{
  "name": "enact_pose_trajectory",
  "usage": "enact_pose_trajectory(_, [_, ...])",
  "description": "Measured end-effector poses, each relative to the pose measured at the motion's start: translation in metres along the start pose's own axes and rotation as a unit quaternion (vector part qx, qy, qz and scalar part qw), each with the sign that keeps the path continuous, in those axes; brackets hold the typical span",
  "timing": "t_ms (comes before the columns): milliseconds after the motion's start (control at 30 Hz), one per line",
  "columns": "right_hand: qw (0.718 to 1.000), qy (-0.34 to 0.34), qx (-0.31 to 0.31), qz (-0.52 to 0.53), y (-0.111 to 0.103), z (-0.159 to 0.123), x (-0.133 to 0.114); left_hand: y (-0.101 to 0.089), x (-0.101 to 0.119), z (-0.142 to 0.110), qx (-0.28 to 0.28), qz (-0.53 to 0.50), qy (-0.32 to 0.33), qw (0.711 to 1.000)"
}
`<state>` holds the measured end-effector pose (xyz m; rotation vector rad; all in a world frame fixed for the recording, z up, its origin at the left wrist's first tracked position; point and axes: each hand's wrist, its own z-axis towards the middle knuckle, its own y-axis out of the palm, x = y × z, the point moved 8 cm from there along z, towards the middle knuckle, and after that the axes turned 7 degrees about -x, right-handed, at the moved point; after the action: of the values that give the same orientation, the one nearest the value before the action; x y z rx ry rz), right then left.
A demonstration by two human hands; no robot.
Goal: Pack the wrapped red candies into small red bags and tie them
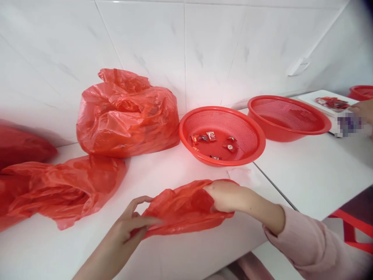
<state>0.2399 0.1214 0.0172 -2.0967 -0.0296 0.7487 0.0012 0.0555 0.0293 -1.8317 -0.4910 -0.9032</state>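
Note:
A small red plastic bag (180, 212) lies on the white table (314, 175) in front of me. My left hand (132, 223) pinches the bag's left edge, fingers closed on the plastic. My right hand (224, 194) is pushed inside the bag's mouth from the right; its fingers are hidden by the plastic, only the wrist and pink sleeve show. Just behind stands a red mesh basket (256, 134) with several small wrapped candies (211, 136) in its bottom.
A full red bag (126, 114) leans on the tiled wall. A flat empty red bag (62, 188) lies at left. A second red basket (288, 116) stands at right, beyond it a white tray (314, 99) with red items and another person's hand (364, 111).

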Motion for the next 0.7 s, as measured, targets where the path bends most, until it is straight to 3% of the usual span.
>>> enact_pose_trajectory(100, [0.996, -0.049, -0.060, -0.054, 0.002, -0.017, -0.021, -0.004, -0.006, 0.010, 0.102, 0.105, -0.064, 0.987])
enact_pose_trajectory(167, [0.988, -0.124, -0.087, -0.031, -0.012, -0.035, -0.045, -0.003, -0.002, 0.016, 0.136, 0.124, -0.049, 0.982])
enact_pose_trajectory(267, [0.964, -0.236, -0.093, 0.083, -0.064, -0.049, -0.064, 0.001, 0.008, 0.023, 0.120, 0.118, 0.000, 0.986])
enact_pose_trajectory(300, [0.965, -0.239, -0.043, 0.096, -0.091, -0.045, -0.057, 0.001, 0.010, 0.025, 0.113, 0.112, 0.006, 0.987])
enact_pose_trajectory(367, [0.979, -0.165, 0.110, 0.048, -0.149, -0.024, -0.020, 0.001, 0.014, 0.028, 0.098, 0.092, 0.012, 0.991])
enact_pose_trajectory(400, [0.985, -0.095, 0.140, 0.004, -0.168, -0.010, 0.006, 0.001, 0.016, 0.031, 0.089, 0.079, 0.018, 0.993])
enact_pose_trajectory(433, [0.990, -0.018, 0.130, -0.047, -0.178, 0.007, 0.035, 0.003, 0.018, 0.033, 0.080, 0.064, 0.026, 0.994])
enact_pose_trajectory(500, [0.982, 0.141, 0.056, -0.110, -0.183, 0.034, 0.095, 0.005, 0.021, 0.039, 0.065, 0.028, 0.036, 0.997])
enact_pose_trajectory(533, [0.978, 0.173, 0.039, -0.113, -0.182, 0.043, 0.116, 0.005, 0.021, 0.041, 0.061, 0.007, 0.034, 0.998])
enact_pose_trajectory(600, [0.973, 0.200, 0.015, -0.110, -0.174, 0.054, 0.143, 0.004, 0.018, 0.044, 0.065, -0.039, 0.020, 0.997])
enact_pose_trajectory(700, [0.977, 0.185, 0.018, -0.106, -0.160, 0.059, 0.152, 0.003, 0.009, 0.047, 0.064, -0.085, -0.008, 0.994])
